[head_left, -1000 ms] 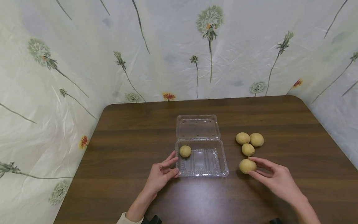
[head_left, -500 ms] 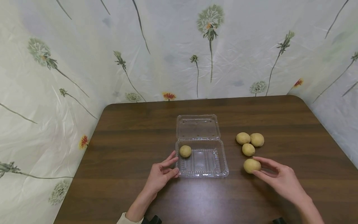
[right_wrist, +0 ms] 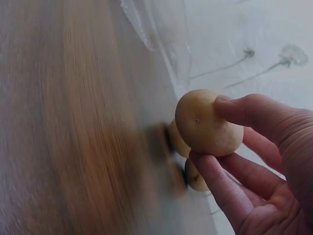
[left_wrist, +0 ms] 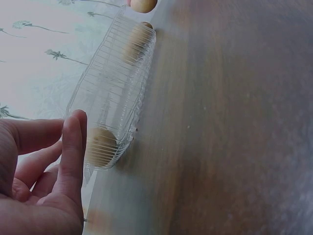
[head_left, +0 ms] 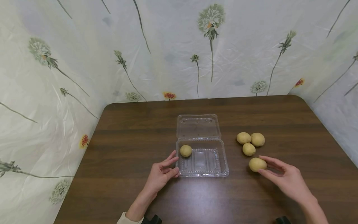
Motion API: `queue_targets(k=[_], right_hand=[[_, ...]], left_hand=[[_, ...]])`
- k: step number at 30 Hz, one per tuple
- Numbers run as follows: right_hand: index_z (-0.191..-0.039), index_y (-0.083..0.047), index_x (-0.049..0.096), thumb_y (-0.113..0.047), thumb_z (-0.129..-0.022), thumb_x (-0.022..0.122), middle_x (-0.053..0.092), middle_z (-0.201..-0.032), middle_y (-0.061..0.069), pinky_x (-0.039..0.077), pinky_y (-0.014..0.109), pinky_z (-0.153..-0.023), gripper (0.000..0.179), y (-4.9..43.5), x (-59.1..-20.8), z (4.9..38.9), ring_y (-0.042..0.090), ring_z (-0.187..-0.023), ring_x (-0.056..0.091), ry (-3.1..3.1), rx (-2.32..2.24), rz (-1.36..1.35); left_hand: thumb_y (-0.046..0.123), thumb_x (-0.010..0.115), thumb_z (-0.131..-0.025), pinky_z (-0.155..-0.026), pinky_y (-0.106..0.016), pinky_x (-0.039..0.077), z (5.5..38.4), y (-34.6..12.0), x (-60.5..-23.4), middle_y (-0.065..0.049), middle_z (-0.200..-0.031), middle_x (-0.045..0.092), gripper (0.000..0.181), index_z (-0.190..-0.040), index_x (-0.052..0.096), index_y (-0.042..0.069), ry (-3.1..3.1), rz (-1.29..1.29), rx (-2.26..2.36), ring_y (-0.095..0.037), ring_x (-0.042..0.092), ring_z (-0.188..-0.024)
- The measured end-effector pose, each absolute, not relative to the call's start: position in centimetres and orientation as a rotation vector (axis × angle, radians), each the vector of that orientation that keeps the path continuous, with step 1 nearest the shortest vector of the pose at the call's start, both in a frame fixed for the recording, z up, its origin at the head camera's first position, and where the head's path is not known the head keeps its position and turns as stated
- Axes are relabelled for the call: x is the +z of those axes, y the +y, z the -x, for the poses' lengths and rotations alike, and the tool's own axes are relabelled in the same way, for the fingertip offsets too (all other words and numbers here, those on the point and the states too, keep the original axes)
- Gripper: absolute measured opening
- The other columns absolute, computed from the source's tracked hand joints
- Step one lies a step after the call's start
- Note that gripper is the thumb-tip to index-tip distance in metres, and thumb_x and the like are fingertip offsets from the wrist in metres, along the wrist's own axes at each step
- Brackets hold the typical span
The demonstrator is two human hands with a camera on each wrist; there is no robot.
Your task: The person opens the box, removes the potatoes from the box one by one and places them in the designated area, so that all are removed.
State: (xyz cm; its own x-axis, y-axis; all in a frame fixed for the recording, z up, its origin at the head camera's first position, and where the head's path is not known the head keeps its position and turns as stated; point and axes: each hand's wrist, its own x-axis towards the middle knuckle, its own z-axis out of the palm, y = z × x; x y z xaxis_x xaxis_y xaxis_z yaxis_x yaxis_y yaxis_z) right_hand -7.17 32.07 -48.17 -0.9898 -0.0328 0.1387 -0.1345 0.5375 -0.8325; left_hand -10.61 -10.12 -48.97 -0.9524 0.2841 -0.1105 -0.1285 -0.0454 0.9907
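A clear plastic clamshell container (head_left: pixel 202 173) lies opened out on the table, its lid (head_left: pixel 198 127) folded back. One potato (head_left: pixel 185 151) sits in the base's far left corner. My left hand (head_left: pixel 160 177) pinches the container's left edge near the front; in the left wrist view the thumb (left_wrist: pixel 73 152) shows at the rim. To the right, my right hand (head_left: pixel 285 177) holds another potato (head_left: pixel 257 165) between thumb and fingers, raised over the table in the right wrist view. Just beyond it rest three potatoes, a left one (head_left: pixel 243 138), a right one (head_left: pixel 257 139) and a near one (head_left: pixel 249 149).
The dark wooden table (head_left: pixel 134 133) has rounded far corners. Behind and beside it hangs pale sheeting (head_left: pixel 173 46) printed with dandelions. Part of a black strap or device (head_left: pixel 155 219) shows at the left wrist.
My right hand has shifted to the right with the potato in its grip, away from the container. The left hand, the container and the other potatoes stay where they were.
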Motion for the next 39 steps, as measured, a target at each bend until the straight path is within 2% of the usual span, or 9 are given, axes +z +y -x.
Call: queue_targets(k=[11,19,27,34,39], right_hand=[[-0.13,-0.012,0.064,-0.026,-0.087,0.077,0.065,-0.12,-0.003,0.051,0.011,-0.069,0.047,33.6,-48.1,7.6,-0.014,-0.099,0.054,-2.758,1.294,-0.056],[-0.132,-0.013,0.062,-0.03,-0.088,0.075,0.063,-0.123,-0.002,0.052,0.013,-0.068,0.05,34.4,-48.5,7.9,-0.015,-0.098,0.054,-2.79,1.281,-0.026],[-0.133,-0.012,0.061,-0.031,-0.089,0.073,0.061,-0.126,0.019,0.053,0.015,-0.066,0.05,35.1,-48.7,8.5,-0.016,-0.096,0.053,-2.825,1.266,-0.052],[-0.134,-0.013,0.061,-0.035,-0.09,0.072,0.062,-0.127,0.001,0.051,0.013,-0.066,0.05,35.9,-48.7,9.3,-0.019,-0.097,0.051,-2.844,1.243,-0.023],[-0.133,-0.014,0.061,-0.037,-0.09,0.072,0.062,-0.129,0.011,0.047,0.009,-0.067,0.051,36.1,-48.6,9.7,-0.019,-0.096,0.051,-2.859,1.215,-0.008]], left_hand=[[-0.003,0.069,-0.088,-0.073,-0.026,0.058,10.6,-10.2,-48.9,-0.004,-0.152,0.04,0.045,-0.132,0.058,-0.005,1.957,-0.177,2.076,-0.014,0.066,-0.073],[-0.002,0.069,-0.089,-0.075,-0.029,0.058,10.6,-10.2,-48.9,-0.004,-0.153,0.039,0.046,-0.133,0.057,-0.005,1.951,-0.175,2.069,-0.014,0.067,-0.075],[0.0,0.07,-0.089,-0.075,-0.029,0.058,10.6,-10.2,-49.0,-0.005,-0.153,0.038,0.047,-0.133,0.056,-0.007,1.948,-0.196,2.075,-0.015,0.068,-0.076],[-0.001,0.07,-0.088,-0.075,-0.029,0.058,10.6,-10.2,-48.9,-0.005,-0.153,0.038,0.047,-0.132,0.056,-0.006,1.941,-0.187,2.08,-0.014,0.067,-0.075],[-0.003,0.069,-0.089,-0.075,-0.028,0.058,10.6,-10.2,-48.9,-0.005,-0.153,0.039,0.045,-0.132,0.057,-0.007,1.949,-0.177,2.074,-0.014,0.067,-0.074]])
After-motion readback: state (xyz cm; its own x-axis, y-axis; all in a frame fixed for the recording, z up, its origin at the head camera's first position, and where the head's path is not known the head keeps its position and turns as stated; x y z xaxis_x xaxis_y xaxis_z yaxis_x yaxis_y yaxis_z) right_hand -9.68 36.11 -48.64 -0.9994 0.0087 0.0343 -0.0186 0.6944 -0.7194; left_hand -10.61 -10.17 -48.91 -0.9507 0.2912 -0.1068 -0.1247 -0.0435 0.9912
